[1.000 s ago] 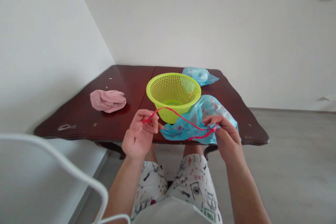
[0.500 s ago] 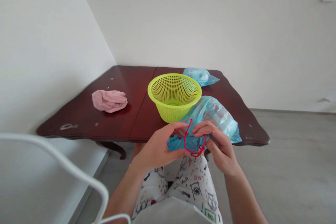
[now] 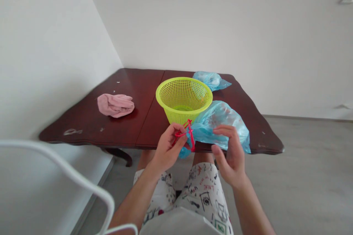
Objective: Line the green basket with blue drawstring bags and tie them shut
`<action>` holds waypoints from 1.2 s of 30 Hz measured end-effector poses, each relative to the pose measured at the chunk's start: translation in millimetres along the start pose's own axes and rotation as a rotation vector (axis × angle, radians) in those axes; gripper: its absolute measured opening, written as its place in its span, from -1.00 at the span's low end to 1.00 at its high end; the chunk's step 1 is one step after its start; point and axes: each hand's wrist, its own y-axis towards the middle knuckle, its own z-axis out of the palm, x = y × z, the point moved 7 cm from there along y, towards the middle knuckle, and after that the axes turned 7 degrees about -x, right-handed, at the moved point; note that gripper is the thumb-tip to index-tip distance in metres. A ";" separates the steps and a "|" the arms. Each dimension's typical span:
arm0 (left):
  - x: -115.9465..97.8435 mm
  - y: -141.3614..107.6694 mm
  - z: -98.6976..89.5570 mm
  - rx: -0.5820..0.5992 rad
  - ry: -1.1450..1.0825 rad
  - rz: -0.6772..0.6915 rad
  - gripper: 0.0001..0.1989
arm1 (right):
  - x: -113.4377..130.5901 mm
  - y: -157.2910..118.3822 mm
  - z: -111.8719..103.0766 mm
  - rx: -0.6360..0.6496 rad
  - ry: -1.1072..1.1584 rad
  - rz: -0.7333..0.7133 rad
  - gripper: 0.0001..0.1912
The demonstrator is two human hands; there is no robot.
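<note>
A blue plastic bag [image 3: 220,119] with things inside lies at the table's near right edge, its gathered neck pointing left. Around that neck runs a red tie [image 3: 192,137], with loops sticking out. My left hand [image 3: 168,147] pinches the red tie beside the neck, fingers closed. Just right of the neck, my right hand [image 3: 230,158] is raised in front of the bag, thumb and fingers apart, nothing in it. What the bag holds cannot be made out through the film.
A yellow-green plastic basket [image 3: 165,108] stands mid-table, behind the bag's neck. Farther back lies another blue bag [image 3: 209,79]. On the left is a folded pink cloth [image 3: 116,105] on the dark wooden table [image 3: 138,88]. A white cable [image 3: 68,170] crosses the lower left.
My right hand has let go of the bag's neck and opened, moving slightly right. My left hand has shifted left and now pinches the red tie, which sits around the gathered neck.
</note>
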 end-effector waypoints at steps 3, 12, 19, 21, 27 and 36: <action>-4.6 -2.3 8.7 0.112 0.028 0.056 -0.64 | 6.3 -5.7 21.8 0.138 -0.134 -0.034 -0.57; -6.5 -3.4 2.0 0.138 0.113 0.152 -0.71 | -9.3 2.2 2.5 -0.131 -0.010 0.075 -0.76; -30.9 -11.5 21.3 0.358 0.282 0.366 -0.49 | -2.9 -12.1 17.7 0.028 0.049 0.055 -0.80; -36.5 -13.1 28.3 0.408 0.359 0.410 -0.46 | -5.2 -13.3 24.1 0.027 0.088 0.124 -0.85; -36.7 -15.8 18.4 0.334 0.401 0.420 -0.50 | -17.7 -4.7 13.4 -0.149 0.263 0.339 -0.72; -27.7 -14.5 -5.0 0.079 -0.004 0.359 -0.38 | -41.8 0.0 -11.7 -0.227 0.504 0.512 -0.78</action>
